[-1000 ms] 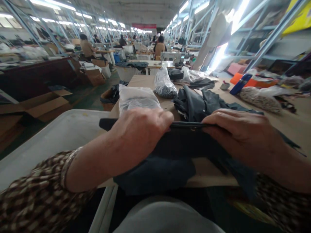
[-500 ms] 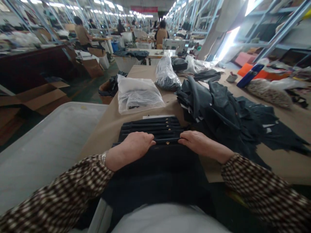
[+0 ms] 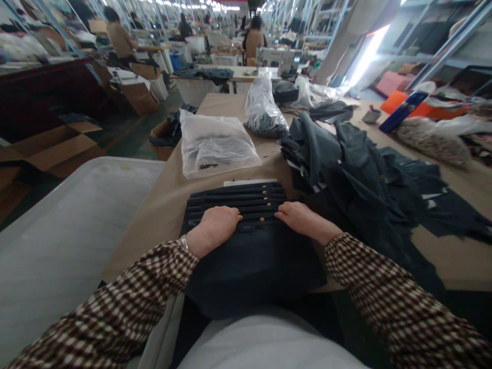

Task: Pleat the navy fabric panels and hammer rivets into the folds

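In front of me a stack of dark navy pieces (image 3: 215,196) lies overlapped in steps, each with a gold-coloured stud near its top edge. The nearest dark navy piece (image 3: 253,266) hangs over the table's front edge toward my lap. My left hand (image 3: 215,228) grips its upper edge left of the gold stud (image 3: 262,219), fingers closed. On the other side, my right hand (image 3: 303,219) pinches the same edge. The tips of both thumbs and fingers press on the folded edge. A small white strip (image 3: 249,182) shows behind the stack.
Brown paper covers the table (image 3: 154,220). A white plastic bag (image 3: 219,143) lies beyond the stack, near a clear bag (image 3: 265,110). Heaped dark cloth (image 3: 346,159) fills the right side. A large white bin (image 3: 77,220) stands left; cardboard boxes (image 3: 73,146) sit behind it.
The front piece has moved slightly up and back onto the stack, its lower part now showing more. Both hands have come a little inward with it, and my view has tilted down.
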Demonstrator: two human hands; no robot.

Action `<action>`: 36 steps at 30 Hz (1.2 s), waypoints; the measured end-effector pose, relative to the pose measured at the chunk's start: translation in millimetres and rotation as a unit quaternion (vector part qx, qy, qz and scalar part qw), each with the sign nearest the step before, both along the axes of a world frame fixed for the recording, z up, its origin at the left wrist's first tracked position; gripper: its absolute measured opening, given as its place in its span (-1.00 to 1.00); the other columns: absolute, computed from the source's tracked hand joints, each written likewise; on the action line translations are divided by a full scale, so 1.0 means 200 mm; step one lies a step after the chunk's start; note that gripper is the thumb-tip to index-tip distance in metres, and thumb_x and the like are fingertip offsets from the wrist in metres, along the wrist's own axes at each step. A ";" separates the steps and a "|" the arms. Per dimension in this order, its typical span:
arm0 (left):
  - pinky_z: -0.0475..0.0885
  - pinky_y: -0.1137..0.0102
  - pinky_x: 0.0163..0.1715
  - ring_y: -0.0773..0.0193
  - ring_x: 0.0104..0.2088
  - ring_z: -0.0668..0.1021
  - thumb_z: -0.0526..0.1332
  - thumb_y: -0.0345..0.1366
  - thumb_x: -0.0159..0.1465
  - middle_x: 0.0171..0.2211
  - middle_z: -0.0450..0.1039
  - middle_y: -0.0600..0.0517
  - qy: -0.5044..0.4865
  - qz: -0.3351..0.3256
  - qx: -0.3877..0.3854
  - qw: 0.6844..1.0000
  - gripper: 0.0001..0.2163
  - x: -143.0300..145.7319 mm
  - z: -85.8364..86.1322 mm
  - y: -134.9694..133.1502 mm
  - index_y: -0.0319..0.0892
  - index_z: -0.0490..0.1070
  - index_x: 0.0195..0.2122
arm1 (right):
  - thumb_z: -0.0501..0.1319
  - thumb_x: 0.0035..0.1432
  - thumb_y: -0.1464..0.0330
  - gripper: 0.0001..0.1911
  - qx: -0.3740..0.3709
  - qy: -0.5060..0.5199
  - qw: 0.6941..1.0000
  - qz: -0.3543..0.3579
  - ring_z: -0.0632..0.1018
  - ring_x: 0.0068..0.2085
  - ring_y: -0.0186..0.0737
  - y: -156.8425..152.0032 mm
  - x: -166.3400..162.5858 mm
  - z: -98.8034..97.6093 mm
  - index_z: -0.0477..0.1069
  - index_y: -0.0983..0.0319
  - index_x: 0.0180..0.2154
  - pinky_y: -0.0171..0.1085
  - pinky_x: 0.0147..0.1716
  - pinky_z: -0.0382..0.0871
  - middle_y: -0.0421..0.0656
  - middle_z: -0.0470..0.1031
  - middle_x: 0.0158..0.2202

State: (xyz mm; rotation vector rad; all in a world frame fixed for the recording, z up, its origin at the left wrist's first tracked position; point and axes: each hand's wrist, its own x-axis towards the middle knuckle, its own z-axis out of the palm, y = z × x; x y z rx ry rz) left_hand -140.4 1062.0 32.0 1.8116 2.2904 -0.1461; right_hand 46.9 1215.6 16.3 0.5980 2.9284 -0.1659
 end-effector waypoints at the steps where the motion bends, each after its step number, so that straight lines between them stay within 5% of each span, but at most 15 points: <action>1: 0.41 0.28 -0.30 0.06 -0.28 0.58 0.01 -0.14 0.36 -0.32 0.54 -0.15 0.003 0.000 0.003 1.000 -0.68 0.01 0.00 0.00 -0.22 0.47 -0.22 | 0.03 0.32 0.30 -0.70 -0.007 0.003 1.000 -0.016 0.52 -0.23 -0.19 0.00 -0.01 0.00 0.45 0.30 -0.34 -0.29 -0.24 0.27 -0.03 0.52 -0.30; 5: 0.36 0.18 -0.22 0.03 -0.23 0.52 0.01 -0.30 0.35 -0.30 0.47 -0.17 0.086 -0.008 0.104 0.991 -0.77 0.10 0.03 -0.06 -0.27 0.43 -0.24 | 0.13 0.25 0.30 -0.83 -0.041 0.050 0.996 -0.060 0.49 -0.26 -0.25 0.01 -0.01 -0.02 0.37 0.27 -0.33 -0.32 -0.29 0.24 -0.09 0.48 -0.28; 8: 0.31 0.14 -0.10 0.03 -0.08 0.44 -0.03 -0.44 0.33 -0.16 0.43 -0.17 0.100 -0.104 0.163 0.976 -0.76 0.21 0.01 -0.12 -0.26 0.40 -0.12 | 0.18 0.20 0.31 -0.88 -0.063 0.070 0.992 -0.083 0.47 -0.30 -0.29 0.02 0.01 -0.03 0.32 0.24 -0.28 -0.33 -0.32 0.22 -0.16 0.46 -0.29; 11: 0.30 0.17 -0.02 0.04 -0.01 0.39 0.06 -0.33 0.32 0.03 0.35 -0.13 0.039 -0.168 0.146 0.974 -0.73 0.28 -0.05 -0.17 -0.23 0.34 0.02 | 0.19 0.18 0.30 -0.87 -0.036 0.054 0.994 -0.085 0.46 -0.30 -0.26 0.00 0.01 0.00 0.33 0.23 -0.26 -0.31 -0.34 0.22 -0.14 0.44 -0.27; 14: 0.27 0.16 0.05 0.02 0.04 0.35 0.08 -0.26 0.32 0.10 0.29 -0.12 0.016 -0.145 0.139 0.980 -0.69 0.30 -0.10 -0.20 -0.23 0.32 0.07 | 0.16 0.19 0.35 -0.89 0.028 0.094 0.995 -0.033 0.45 -0.17 -0.17 -0.05 -0.06 0.08 0.37 0.24 -0.23 -0.28 -0.25 0.26 -0.09 0.43 -0.20; 17: 0.27 0.15 0.07 0.02 0.04 0.35 0.06 -0.25 0.34 0.11 0.29 -0.12 0.011 -0.128 0.134 0.983 -0.67 0.30 -0.13 -0.20 -0.21 0.30 0.09 | 0.07 0.25 0.44 -0.85 -0.005 0.135 0.988 0.070 0.46 -0.16 -0.22 -0.13 -0.23 0.12 0.41 0.24 -0.22 -0.30 -0.19 0.28 -0.09 0.45 -0.20; 24: 0.30 0.10 0.10 -0.01 0.09 0.35 0.10 -0.32 0.30 0.07 0.34 -0.10 -0.004 -0.113 0.139 0.984 -0.65 0.30 -0.16 -0.20 -0.17 0.31 0.12 | 0.11 0.21 0.46 -0.83 -0.019 0.051 0.983 0.176 0.53 -0.30 -0.18 -0.23 -0.53 0.05 0.49 0.26 -0.29 -0.30 -0.39 0.34 -0.09 0.52 -0.31; 29: 0.32 0.09 0.11 0.01 0.12 0.37 0.06 -0.40 0.28 0.10 0.37 -0.09 0.011 -0.109 0.153 0.982 -0.63 0.27 -0.22 -0.19 -0.12 0.36 0.11 | 0.08 0.24 0.47 -0.83 -0.010 0.021 0.972 0.234 0.54 -0.30 -0.19 -0.20 -0.51 0.09 0.45 0.30 -0.29 -0.29 -0.43 0.36 -0.08 0.54 -0.28; 36: 0.37 0.07 0.09 -0.02 0.07 0.44 0.05 -0.35 0.28 0.11 0.39 -0.08 0.049 -0.124 0.189 0.973 -0.65 0.24 -0.31 -0.19 -0.11 0.45 0.05 | 0.08 0.24 0.49 -0.83 0.002 0.017 0.973 0.228 0.53 -0.17 -0.19 -0.03 -0.29 0.12 0.45 0.30 -0.27 -0.25 -0.21 0.39 -0.04 0.55 -0.19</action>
